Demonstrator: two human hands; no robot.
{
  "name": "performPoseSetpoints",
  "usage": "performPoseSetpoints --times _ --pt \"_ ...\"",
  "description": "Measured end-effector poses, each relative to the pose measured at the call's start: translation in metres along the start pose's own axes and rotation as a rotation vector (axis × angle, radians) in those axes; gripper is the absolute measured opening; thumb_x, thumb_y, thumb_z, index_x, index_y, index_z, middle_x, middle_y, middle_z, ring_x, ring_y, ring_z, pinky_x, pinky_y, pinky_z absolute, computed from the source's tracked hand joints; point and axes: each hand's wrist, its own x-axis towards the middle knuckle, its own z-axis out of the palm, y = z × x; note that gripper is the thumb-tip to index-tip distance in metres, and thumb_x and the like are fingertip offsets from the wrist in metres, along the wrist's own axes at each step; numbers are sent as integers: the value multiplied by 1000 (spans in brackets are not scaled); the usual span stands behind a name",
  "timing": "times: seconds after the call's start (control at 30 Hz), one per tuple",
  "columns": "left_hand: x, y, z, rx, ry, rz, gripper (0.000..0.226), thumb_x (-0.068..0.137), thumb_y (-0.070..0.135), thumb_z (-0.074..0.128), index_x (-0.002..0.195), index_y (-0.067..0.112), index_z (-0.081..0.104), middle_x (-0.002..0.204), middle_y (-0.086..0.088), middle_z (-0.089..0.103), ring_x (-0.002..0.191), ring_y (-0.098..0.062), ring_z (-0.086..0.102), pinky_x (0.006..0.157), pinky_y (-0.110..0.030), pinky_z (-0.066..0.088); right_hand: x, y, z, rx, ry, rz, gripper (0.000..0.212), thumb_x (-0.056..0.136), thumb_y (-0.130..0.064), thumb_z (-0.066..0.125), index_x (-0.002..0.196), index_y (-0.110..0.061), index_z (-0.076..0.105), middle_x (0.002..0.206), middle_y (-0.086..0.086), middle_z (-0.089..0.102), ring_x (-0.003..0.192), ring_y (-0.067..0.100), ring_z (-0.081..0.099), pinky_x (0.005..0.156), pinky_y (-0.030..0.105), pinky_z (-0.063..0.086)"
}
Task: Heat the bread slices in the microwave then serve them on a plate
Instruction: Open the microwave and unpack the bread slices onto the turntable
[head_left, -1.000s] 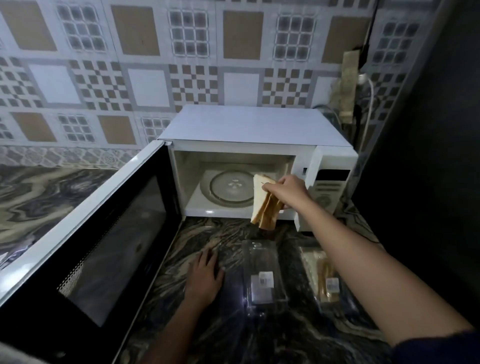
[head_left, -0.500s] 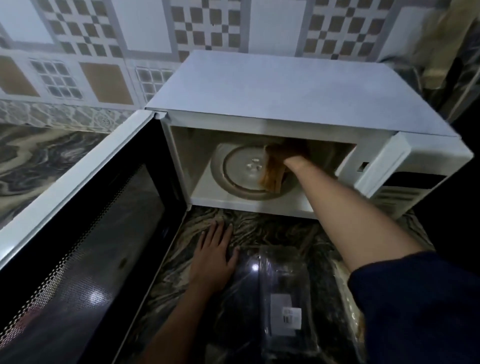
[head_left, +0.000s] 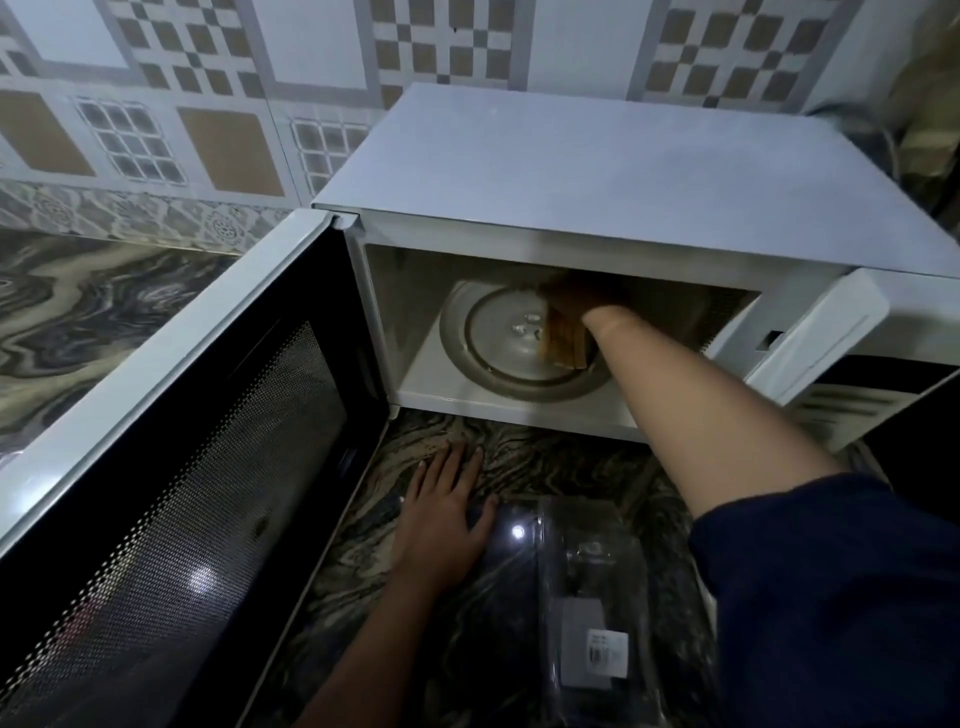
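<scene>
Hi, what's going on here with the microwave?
A person is loading the microwave. The right hand is inside it, holding bread slices on edge on the glass turntable. The left hand rests flat on the counter beside a clear plastic package. The door is wide open.

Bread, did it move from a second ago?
Yes. The bread went from just outside the microwave opening to inside it, over the turntable, held by the right hand.

Flat left hand (head_left: 441, 519), right hand (head_left: 589, 304) perhaps curled.
</scene>
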Motion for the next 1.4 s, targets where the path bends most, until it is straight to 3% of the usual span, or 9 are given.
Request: performPoseSetpoints --times 0.1,0.2,0.33,0.53,0.7,0.83,1.0,1.13,1.4 --pt "1 0 -1 -5 -11 -4 73 81 60 9 148 32 15 158 5 11 146 -10 5 114 -25 -6 -18 5 0 29 68 2 56 88 -53 45 127 -16 54 130 13 54 119 31 50 99 34 40" --pt "-3 0 -3 -34 -32 12 80 76 62 2 148 30 16 158 4 10 146 -11 4 114 -25 -5 -48 15 -5 37 101 0 82 66 -64 43 132 -16 47 135 10 49 125 29 46 102 33 40" --pt "-22 -5 -5 -20 -57 50 83 75 60 -5 149 27 12 158 3 8 146 -11 3 115 -27 -2 -110 39 -24 85 109 -26 43 88 -41 56 116 -8 57 101 4 51 95 21 53 75 27 40" --pt "-78 -4 -3 64 -8 30 82 79 54 -2 146 18 26 155 -2 21 145 -20 16 116 -35 9 -201 100 -25 298 339 -138 10 85 -15 61 93 -10 60 89 6 60 79 17 55 72 27 44" --pt "-122 5 -1 92 48 -10 76 83 49 6 142 15 37 151 -7 34 140 -25 31 114 -41 20 -273 156 -9 235 456 -63 7 85 -7 57 88 -3 63 84 5 59 77 15 52 66 20 35" --pt "-153 14 2 55 26 -53 67 87 43 14 145 14 30 154 -7 25 144 -23 19 116 -41 13 -321 194 14 175 469 -17 7 85 -8 57 79 -6 60 80 10 62 75 20 56 63 22 35" --pt "-191 37 7 -72 95 -114 54 93 35 34 138 7 43 145 -15 40 135 -32 34 111 -43 26 -351 226 46 95 369 12 12 87 -13 58 75 -9 57 90 10 65 85 25 62 71 31 49" --pt "-225 76 11 -325 152 -124 30 86 20 52 110 6 62 114 -16 56 105 -35 48 84 -38 40 -357 239 61 40 203 -14 11 89 -15 56 84 -8 63 90 4 53 86 18 54 74 24 38" --pt "-219 173 21 -836 -94 -107 25 88 4 56 113 4 59 106 -7 60 97 -16 58 80 -18 42 -354 246 50 120 4 -109 3 82 -18 68 84 -18 67 94 0 60 92 15 58 77 21 40"
